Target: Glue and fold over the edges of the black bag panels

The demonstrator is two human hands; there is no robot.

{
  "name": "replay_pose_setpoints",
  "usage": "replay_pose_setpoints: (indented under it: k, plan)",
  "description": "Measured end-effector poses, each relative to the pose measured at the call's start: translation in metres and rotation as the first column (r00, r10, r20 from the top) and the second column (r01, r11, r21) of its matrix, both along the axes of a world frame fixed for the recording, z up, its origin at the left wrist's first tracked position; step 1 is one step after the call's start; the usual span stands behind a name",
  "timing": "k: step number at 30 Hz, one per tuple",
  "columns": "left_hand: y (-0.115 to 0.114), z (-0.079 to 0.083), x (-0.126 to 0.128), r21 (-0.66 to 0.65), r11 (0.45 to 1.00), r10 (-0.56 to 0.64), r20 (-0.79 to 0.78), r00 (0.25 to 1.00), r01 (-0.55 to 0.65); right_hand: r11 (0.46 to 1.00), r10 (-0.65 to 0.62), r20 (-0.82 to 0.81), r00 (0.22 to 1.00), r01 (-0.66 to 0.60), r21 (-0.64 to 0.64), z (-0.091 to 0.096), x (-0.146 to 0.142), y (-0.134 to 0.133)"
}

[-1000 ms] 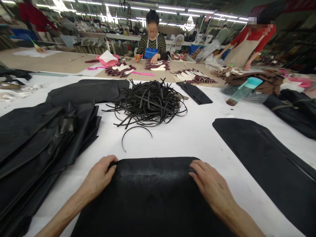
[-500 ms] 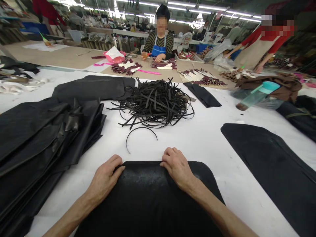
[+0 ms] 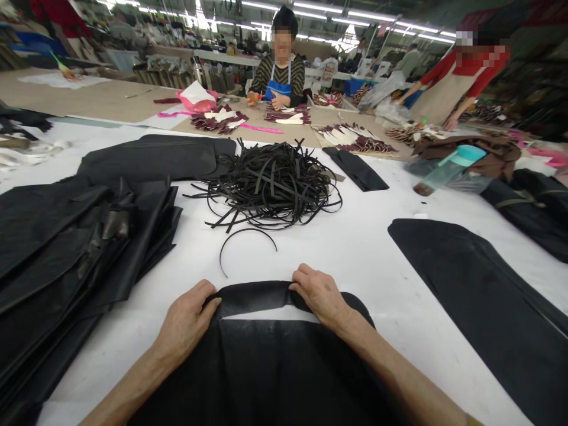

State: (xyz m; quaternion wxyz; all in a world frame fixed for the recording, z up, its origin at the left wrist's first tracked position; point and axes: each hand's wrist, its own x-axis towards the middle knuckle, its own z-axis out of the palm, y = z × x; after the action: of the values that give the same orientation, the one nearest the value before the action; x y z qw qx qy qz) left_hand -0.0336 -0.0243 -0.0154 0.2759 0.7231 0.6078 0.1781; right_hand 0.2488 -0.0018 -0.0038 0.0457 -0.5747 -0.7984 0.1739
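A black leather-like panel [image 3: 266,373] lies in front of me, running out of the bottom of the view. My left hand [image 3: 189,313] pinches its far edge near the left corner, thumb against fingers. Further right, my right hand [image 3: 320,296] grips the same edge with curled fingers. Between the hands a black band [image 3: 252,298] is raised along that edge, and a white slit shows between it and the rest of the panel. Whether band and panel are one piece I cannot tell. Just beyond the hands lies a thin curved black strip [image 3: 247,229].
Ahead is a tangled heap of black strips [image 3: 275,183]. Stacked black sheets [image 3: 66,248] lie left, another black panel [image 3: 479,284] right. A teal-lidded bottle [image 3: 448,171] leans at the right. Across the table a person in a blue apron [image 3: 278,92] handles maroon pieces.
The far edge of the panel has lifted as a band between my hands, and a white slit has opened below it. My hands keep their grip. The view has shifted slightly.
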Motion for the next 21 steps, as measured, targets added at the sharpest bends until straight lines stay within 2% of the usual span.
replay_pose_setpoints:
  k: [6, 9, 11, 13, 16, 18, 21]
  plan:
    - [0.009, 0.009, -0.008, -0.191, 0.980, 0.084, 0.119, 0.989, -0.060, 0.972, -0.185, -0.054, 0.981, 0.175, -0.155, 0.011, 0.065, -0.020]
    - [0.010, 0.009, -0.020, -0.246, 0.960, 0.178, 0.173, 0.969, -0.132, 0.924, -0.340, -0.053, 0.939, 0.322, -0.208, 0.014, 0.095, -0.034]
    - [0.008, 0.006, -0.033, -0.314, 0.924, 0.288, 0.190, 0.939, -0.220, 0.879, -0.441, -0.073, 0.894, 0.415, -0.233, 0.013, 0.108, -0.044]
    - [0.003, 0.001, -0.048, -0.417, 0.860, 0.398, 0.190, 0.897, -0.293, 0.839, -0.515, -0.120, 0.848, 0.471, -0.271, 0.008, 0.114, -0.054]
    - [-0.006, -0.009, -0.063, -0.589, 0.770, 0.444, 0.218, 0.869, -0.245, 0.802, -0.574, -0.197, 0.794, 0.498, -0.328, 0.000, 0.113, -0.066]
    - [-0.012, -0.012, -0.064, -0.617, 0.759, 0.421, 0.225, 0.879, -0.206, 0.787, -0.600, -0.219, 0.769, 0.520, -0.331, -0.004, 0.109, -0.070]
    - [-0.016, -0.008, -0.051, -0.556, 0.798, 0.423, 0.244, 0.872, -0.231, 0.766, -0.639, -0.212, 0.739, 0.590, -0.253, -0.004, 0.104, -0.071]
